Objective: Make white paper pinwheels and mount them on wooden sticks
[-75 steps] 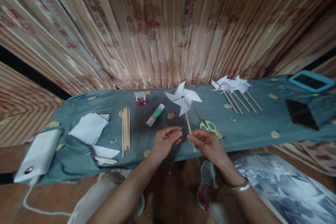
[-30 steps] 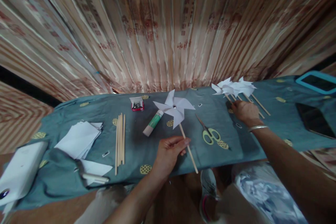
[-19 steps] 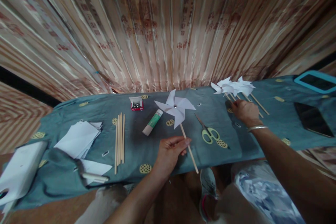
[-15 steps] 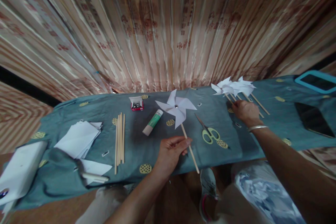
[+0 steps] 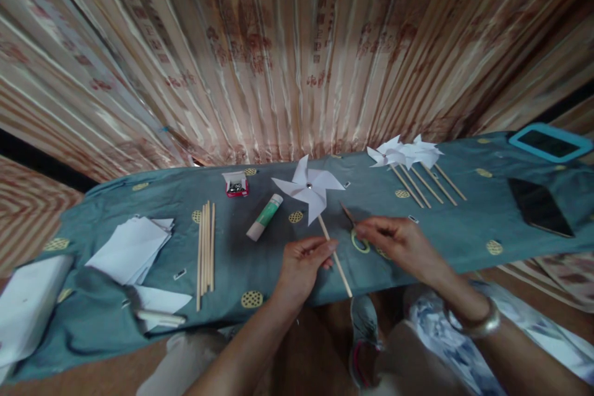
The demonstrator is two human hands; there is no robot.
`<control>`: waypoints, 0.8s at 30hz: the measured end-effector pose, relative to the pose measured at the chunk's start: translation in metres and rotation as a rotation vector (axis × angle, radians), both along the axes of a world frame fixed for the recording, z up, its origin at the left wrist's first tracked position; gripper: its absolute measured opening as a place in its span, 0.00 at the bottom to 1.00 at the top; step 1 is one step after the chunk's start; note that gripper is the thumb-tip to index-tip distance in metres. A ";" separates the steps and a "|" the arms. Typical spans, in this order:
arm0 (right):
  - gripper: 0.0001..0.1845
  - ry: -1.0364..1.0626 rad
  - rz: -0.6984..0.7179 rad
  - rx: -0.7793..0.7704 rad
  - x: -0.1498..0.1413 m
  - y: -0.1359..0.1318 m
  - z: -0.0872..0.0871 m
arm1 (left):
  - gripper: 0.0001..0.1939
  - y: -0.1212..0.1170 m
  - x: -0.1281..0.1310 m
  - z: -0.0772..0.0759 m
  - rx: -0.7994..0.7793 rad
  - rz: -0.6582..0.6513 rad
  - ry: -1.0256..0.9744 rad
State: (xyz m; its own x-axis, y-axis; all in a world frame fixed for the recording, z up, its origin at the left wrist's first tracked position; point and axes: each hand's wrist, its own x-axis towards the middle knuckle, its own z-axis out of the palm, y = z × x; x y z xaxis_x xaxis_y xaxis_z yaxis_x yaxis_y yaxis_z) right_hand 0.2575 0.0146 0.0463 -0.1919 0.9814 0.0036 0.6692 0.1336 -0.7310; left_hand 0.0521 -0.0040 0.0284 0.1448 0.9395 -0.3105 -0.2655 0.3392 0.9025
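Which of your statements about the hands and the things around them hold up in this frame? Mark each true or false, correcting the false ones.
1. The left hand holds a white pinwheel by its stick. True.
2. The right hand is at the group of pinwheels. False: it is at the scissors, partly hiding them.
3. The green-labelled tube lies right of the loose wooden sticks. True.
4. The small red and white box is closed. False: its flap is up, with metal-looking pieces showing inside.
5. The dark phone lies nearer the camera than the blue-framed device. True.
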 end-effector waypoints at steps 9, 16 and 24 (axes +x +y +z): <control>0.15 0.303 0.006 -0.186 -0.040 -0.052 -0.001 | 0.16 -0.002 0.012 0.000 0.024 -0.008 -0.044; 0.18 -0.077 -0.133 0.013 0.007 -0.017 -0.004 | 0.24 -0.003 0.015 -0.001 -0.076 0.045 -0.180; 0.18 -0.868 -0.314 0.042 0.092 0.073 -0.022 | 0.22 -0.002 0.013 -0.003 -0.096 0.042 -0.198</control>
State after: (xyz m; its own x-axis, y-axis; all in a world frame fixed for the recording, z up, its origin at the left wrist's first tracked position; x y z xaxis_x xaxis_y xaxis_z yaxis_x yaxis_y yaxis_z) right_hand 0.3492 0.0872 0.0242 0.1312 0.9912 0.0200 0.9902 -0.1320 0.0456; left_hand 0.0656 -0.0056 0.0250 0.1736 0.9135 -0.3679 -0.4497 0.4059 0.7956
